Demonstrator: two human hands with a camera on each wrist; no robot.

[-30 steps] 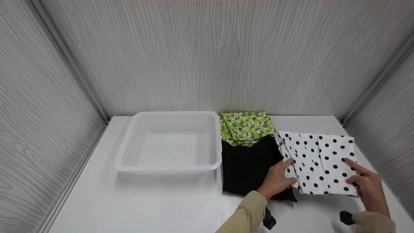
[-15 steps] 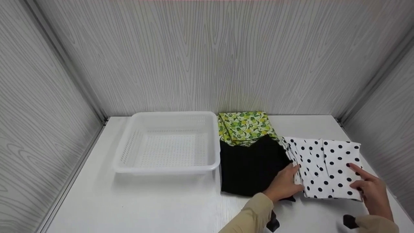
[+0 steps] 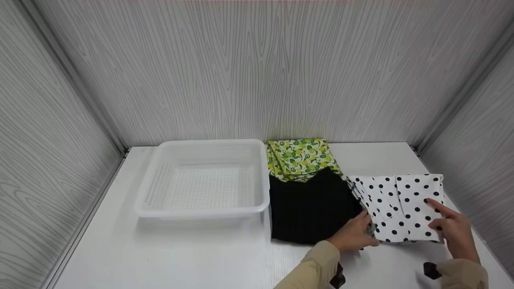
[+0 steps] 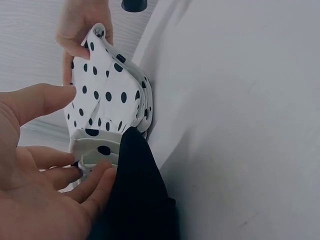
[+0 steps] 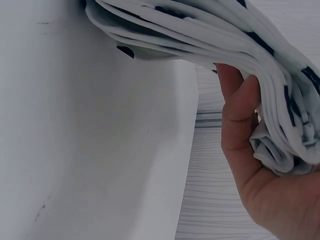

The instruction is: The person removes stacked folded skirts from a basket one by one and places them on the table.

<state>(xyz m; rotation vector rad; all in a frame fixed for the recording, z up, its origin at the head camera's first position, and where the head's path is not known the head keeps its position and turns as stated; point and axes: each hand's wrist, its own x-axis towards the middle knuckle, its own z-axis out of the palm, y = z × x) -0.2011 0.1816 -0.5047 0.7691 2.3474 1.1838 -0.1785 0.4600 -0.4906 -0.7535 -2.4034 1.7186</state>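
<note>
A folded white cloth with black polka dots is at the right of the table. Its layered right edge is gripped by my right hand, with the fabric bunched in the palm in the right wrist view. My left hand touches the cloth's left edge. In the left wrist view its fingers reach against the folded layers, while the thumb stands apart from them. Just left of that hand lies a folded black cloth, its right edge partly under the polka-dot one.
A white perforated plastic basket stands left of the fabrics. Behind the black cloth, near the back wall, lies a folded lemon-print cloth. Grey wood-grain panels enclose the white table at the back and both sides.
The polka-dot cloth has shifted slightly toward me, with its right edge still in the right hand. My left hand has slid nearer along its left edge, and its fingers have loosened from the fabric.
</note>
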